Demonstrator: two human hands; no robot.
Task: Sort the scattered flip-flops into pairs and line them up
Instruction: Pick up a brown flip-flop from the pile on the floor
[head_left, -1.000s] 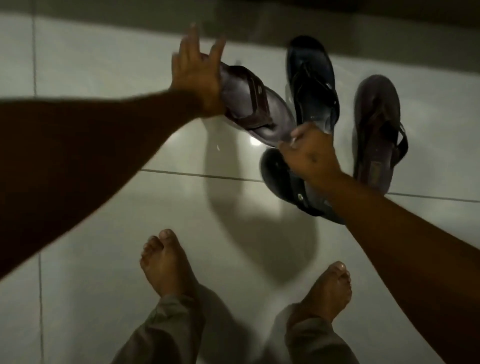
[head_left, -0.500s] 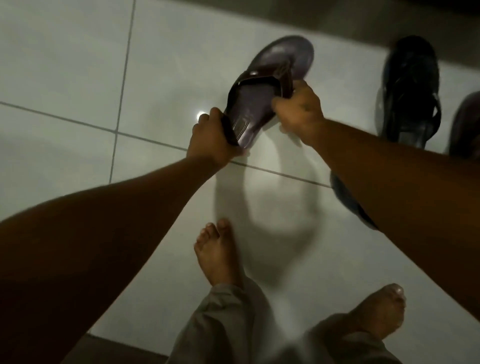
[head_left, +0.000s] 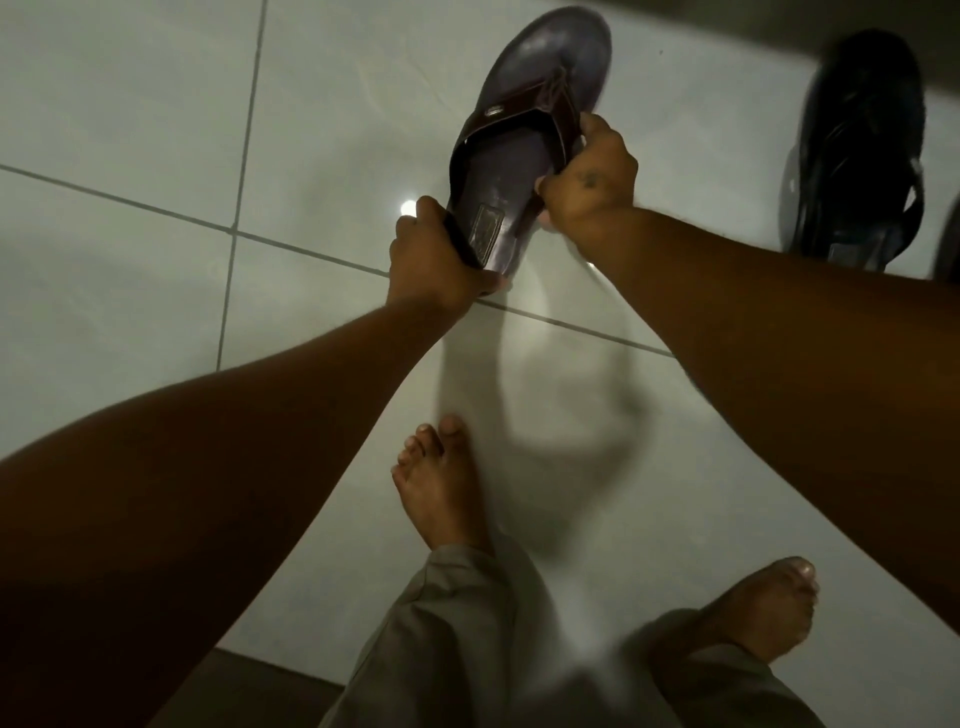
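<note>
Holding the brown flip-flop (head_left: 524, 150) above the tiled floor (head_left: 156, 130), left hand (head_left: 434, 260) clasping its heel, right hand (head_left: 589, 182) gripping strap and edge, I judge it should be lowered flat, toe forward, near the black flip-flop (head_left: 862, 140), awaiting its mate.

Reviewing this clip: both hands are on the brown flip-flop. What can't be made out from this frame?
Head view only:
- Brown flip-flop: heel hidden by the left hand; whether it touches the floor is unclear.
- Black flip-flop: heel end covered by the right forearm; dim and blurred.
- Dark shape at the right edge: cut off, unidentifiable.
- Right hand: fingertips hidden under the strap.
</note>
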